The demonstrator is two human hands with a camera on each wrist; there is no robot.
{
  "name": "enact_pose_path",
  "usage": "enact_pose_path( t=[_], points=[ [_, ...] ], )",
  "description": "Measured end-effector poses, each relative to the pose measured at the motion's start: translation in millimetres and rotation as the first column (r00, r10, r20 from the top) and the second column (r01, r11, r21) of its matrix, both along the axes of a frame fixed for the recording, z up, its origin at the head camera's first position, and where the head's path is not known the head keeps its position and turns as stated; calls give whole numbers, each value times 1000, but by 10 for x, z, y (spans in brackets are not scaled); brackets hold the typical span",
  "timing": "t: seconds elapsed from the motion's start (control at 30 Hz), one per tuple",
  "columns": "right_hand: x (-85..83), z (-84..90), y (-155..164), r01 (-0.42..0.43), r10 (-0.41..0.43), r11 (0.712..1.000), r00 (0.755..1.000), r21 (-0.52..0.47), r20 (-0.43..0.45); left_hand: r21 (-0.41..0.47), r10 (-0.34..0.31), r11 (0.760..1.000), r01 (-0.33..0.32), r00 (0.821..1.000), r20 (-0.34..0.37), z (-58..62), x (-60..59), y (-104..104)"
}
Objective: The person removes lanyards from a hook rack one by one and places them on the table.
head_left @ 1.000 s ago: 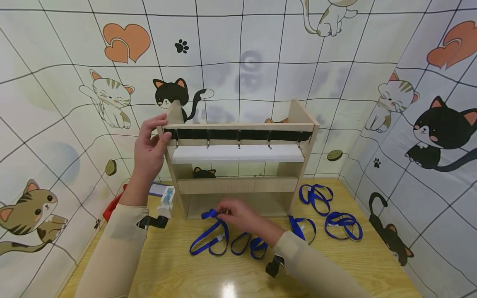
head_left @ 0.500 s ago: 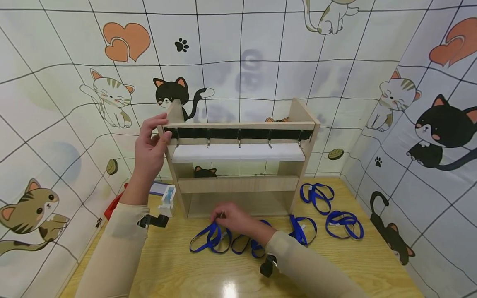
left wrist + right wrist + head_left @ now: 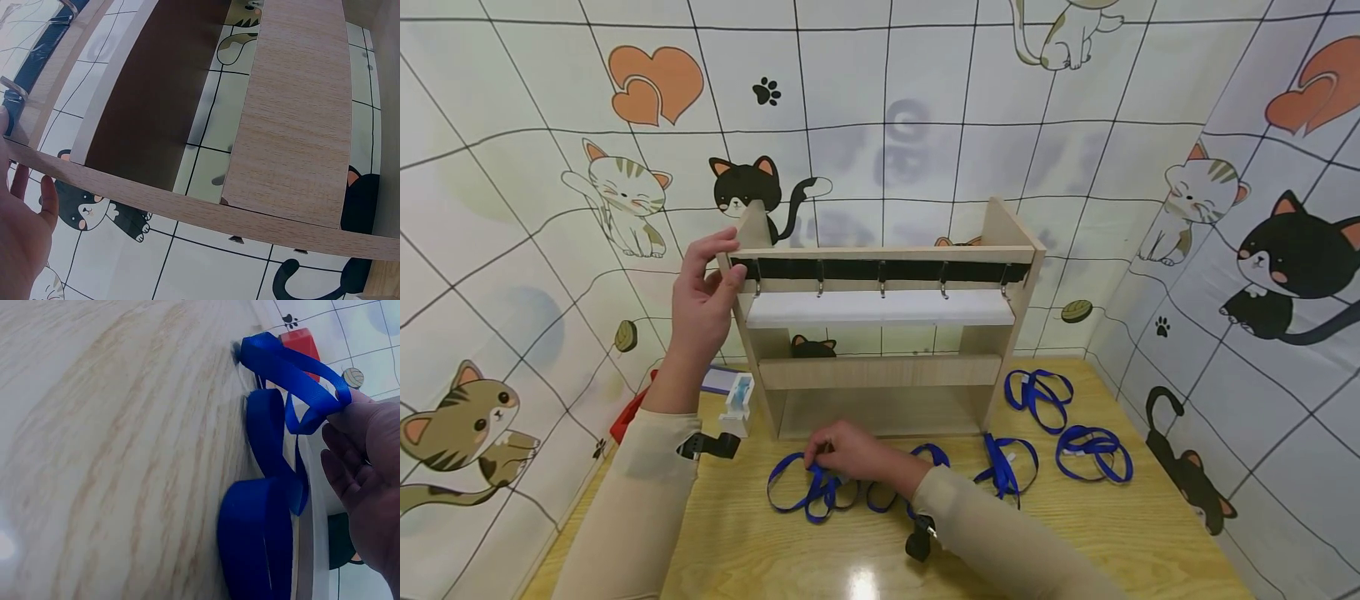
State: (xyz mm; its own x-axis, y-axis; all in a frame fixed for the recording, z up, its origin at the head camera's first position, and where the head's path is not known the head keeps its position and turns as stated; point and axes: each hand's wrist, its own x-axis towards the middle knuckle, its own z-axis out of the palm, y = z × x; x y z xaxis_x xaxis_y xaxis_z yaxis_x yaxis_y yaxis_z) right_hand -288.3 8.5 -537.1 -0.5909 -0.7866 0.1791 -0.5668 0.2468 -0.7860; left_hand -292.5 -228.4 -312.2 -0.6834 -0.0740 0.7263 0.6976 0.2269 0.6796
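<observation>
A wooden rack (image 3: 880, 371) with a black strip and several metal hooks (image 3: 881, 287) stands at the back of the table. My left hand (image 3: 703, 296) grips its upper left corner, thumb on the front rail; the left wrist view shows the rack's rail (image 3: 187, 203) beside my palm (image 3: 22, 250). In front of the rack my right hand (image 3: 842, 454) pinches a blue strap loop (image 3: 793, 492) that lies on the table. The right wrist view shows this strap (image 3: 281, 372) held between my fingers (image 3: 365, 450), with more blue loops (image 3: 259, 544) below it.
More blue strap loops lie on the wooden table (image 3: 1075, 542): one by my right forearm (image 3: 1003, 467), two at the right (image 3: 1037, 396) (image 3: 1093, 454). A small white and blue object (image 3: 736, 408) and a red object (image 3: 628, 417) sit left of the rack. Cat-patterned walls enclose the table.
My right hand has moved left and toward me along the table with the blue strap, which now lies bunched lower. The left hand has stayed on the rack.
</observation>
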Motion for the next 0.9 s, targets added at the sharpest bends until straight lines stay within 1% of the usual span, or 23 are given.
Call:
enact_pose_path(
  t=[0.3, 0.4, 0.5, 0.6, 0.67, 0.73, 0.8, 0.87, 0.9],
  points=[
    [-41, -111, -111, -13, 13, 1000, 1000, 7, 14, 2, -4, 1000, 4, 1000, -5, 12, 10, 10],
    [-47, -119, -100, -21, 21, 1000, 1000, -6, 21, 0, -2, 1000, 2, 1000, -6, 18, 12, 21],
    [-24, -89, -55, -4, 5, 1000, 1000, -14, 30, -6, 1, 1000, -1, 1000, -8, 9, -7, 20],
    [51, -26, 65, 35, -34, 999, 999, -23, 28, -20, 16, 1000, -16, 1000, 1, -53, -60, -17],
    [128, 29, 215, 54, -53, 998, 998, -31, 19, -33, 29, 999, -27, 999, 33, -126, -81, -62],
    [224, 101, 436, 74, -75, 997, 997, -20, -36, -56, 43, 998, -40, 997, 63, -218, -89, -125],
    [336, 185, 715, 92, -93, 996, 990, -8, -108, -99, 65, 994, -57, 994, 84, -321, -57, -210],
    [425, 234, 1029, 113, -114, 993, 971, -20, -209, -163, 99, 983, -85, 992, 82, -436, 2, -323],
    [470, 259, 1198, 137, -139, 990, 956, -27, -259, -200, 118, 975, -101, 990, 74, -493, 38, -389]
  ],
)
